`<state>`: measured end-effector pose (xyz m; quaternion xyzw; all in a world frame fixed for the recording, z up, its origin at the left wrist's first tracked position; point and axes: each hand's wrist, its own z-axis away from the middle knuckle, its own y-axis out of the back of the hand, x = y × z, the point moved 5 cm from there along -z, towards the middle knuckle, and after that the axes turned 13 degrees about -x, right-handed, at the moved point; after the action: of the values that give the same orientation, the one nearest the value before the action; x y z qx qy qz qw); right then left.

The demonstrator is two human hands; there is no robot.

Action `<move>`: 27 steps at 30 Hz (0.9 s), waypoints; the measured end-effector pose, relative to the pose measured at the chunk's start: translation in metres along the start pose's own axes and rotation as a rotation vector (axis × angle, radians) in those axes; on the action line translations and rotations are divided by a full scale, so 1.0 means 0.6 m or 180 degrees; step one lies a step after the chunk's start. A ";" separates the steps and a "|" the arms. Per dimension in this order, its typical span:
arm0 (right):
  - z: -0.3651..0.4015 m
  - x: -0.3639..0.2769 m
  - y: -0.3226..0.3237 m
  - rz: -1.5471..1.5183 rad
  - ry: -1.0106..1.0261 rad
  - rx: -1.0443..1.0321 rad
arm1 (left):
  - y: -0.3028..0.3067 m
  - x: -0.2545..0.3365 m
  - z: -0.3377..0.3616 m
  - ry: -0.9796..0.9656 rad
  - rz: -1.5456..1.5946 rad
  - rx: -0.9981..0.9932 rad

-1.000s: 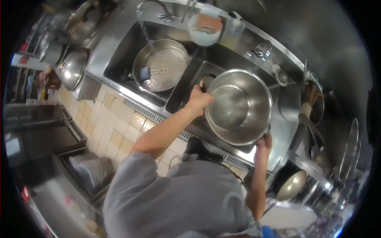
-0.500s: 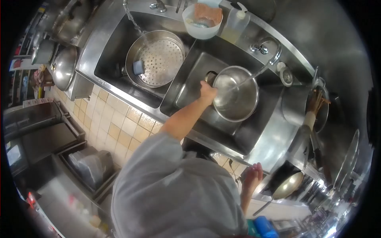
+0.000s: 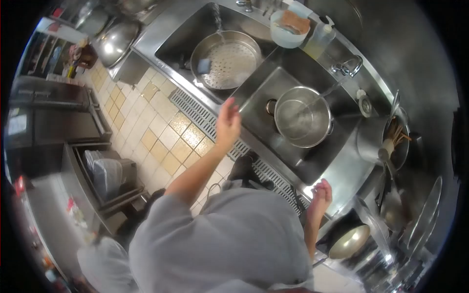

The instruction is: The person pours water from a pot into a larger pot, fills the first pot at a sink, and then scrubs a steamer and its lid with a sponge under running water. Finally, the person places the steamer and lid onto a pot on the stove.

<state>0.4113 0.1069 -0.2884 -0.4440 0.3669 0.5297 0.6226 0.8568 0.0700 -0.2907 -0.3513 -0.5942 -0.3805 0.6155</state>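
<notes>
In the head view, the round steel stockpot (image 3: 300, 124) sits in the right sink basin (image 3: 261, 93), where the water from the faucet (image 3: 348, 67) falls into it. The left hand (image 3: 228, 128) is over the front edge of the sink, apart from the pot, and from it the pot lies at about three o'clock. From the right hand (image 3: 320, 196), the same pot lies near twelve o'clock, slightly towards eleven. Both hands appear almost equally near, so I cannot say firmly which one is nearer. The pot, being round, has no long axis, but the line through its left handle (image 3: 270, 107) and its right handle (image 3: 331, 128) runs from between nine and ten to between three and four o'clock. The left hand is unclosed, its fingers loosely extended, and the right one has fingers half curled; neither appears to hold anything. As for writing, I can read none: the soap pump bottle (image 3: 320, 39) shows no legible label, and the white sheet (image 3: 18, 123) at nine o'clock is too blurred.
</notes>
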 end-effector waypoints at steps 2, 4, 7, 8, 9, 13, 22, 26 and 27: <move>-0.007 0.016 -0.010 -0.0024 0.0014 -0.0233 | 0.093 -0.025 0.079 0.0272 -0.0760 -0.0012; -0.007 0.031 -0.024 -0.0139 -0.0121 -0.0501 | 0.187 -0.073 0.184 0.0596 -0.1129 0.0163; 0.003 0.086 -0.042 -0.0268 -0.0238 -0.1130 | 0.301 -0.143 0.400 0.1249 -0.1727 0.0850; 0.010 0.102 -0.053 -0.0352 -0.0281 -0.1329 | 0.317 -0.161 0.470 0.1339 -0.1768 0.1022; 0.017 0.121 -0.060 -0.0352 -0.0287 -0.1369 | 0.308 -0.141 0.542 0.1818 -0.1780 0.1100; 0.071 0.167 -0.113 0.0247 -0.0746 -0.2190 | 0.362 -0.201 0.728 0.2471 -0.2025 0.1114; 0.129 0.169 -0.084 -0.0634 -0.1079 -0.0722 | 0.534 -0.351 0.699 0.3018 -0.1927 -0.0192; 0.098 0.220 -0.163 -0.0792 -0.1375 -0.0496 | 0.638 -0.354 0.583 0.2599 -0.1759 0.0067; 0.092 0.228 -0.201 -0.0923 -0.1362 -0.0632 | 0.664 -0.346 0.562 0.2634 -0.1691 0.0083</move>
<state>0.5525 0.1993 -0.3767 -0.4287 0.1059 0.5502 0.7087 1.0522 0.5633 -0.4744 0.0007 -0.3736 -0.6244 0.6859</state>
